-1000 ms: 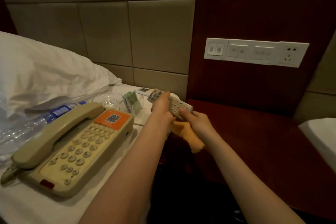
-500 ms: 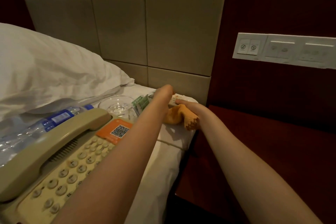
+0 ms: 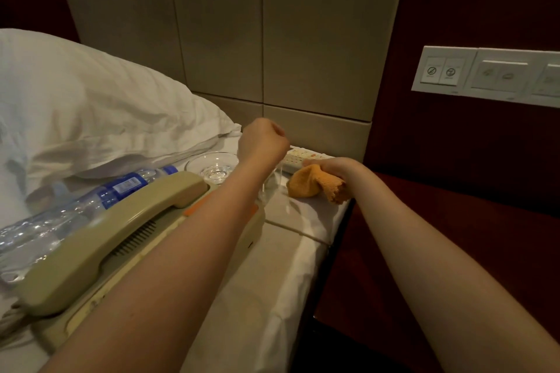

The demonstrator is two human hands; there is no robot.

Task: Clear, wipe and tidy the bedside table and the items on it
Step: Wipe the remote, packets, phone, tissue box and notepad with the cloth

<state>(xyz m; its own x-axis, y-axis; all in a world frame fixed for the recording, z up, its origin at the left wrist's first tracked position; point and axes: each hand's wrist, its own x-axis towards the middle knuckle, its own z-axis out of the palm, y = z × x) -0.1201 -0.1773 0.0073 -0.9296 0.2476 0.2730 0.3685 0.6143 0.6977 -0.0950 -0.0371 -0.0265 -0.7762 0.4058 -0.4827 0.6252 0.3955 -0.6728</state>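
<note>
The white remote [image 3: 303, 157] lies on the white bed sheet [image 3: 272, 281] close to the padded headboard, with nobody holding it. My left hand [image 3: 263, 142] hovers just left of it, fingers curled in, and nothing shows in its grip. My right hand [image 3: 339, 167] grips a bunched orange cloth [image 3: 315, 183], which rests on the sheet edge and touches the near end of the remote. The dark red bedside table [image 3: 454, 245] lies to the right, below the cloth.
On the bed lie a beige telephone [image 3: 127, 230], a water bottle [image 3: 91, 203], a glass bowl [image 3: 215, 166] and a clear plastic holder [image 3: 274, 188] under my left wrist. A pillow [image 3: 91, 109] lies at the left, and a switch panel [image 3: 485, 76] is on the wall.
The remote was in both hands over the table. My left hand carried it to the bed, laid it down and let go. The cloth came along in my right hand.
</note>
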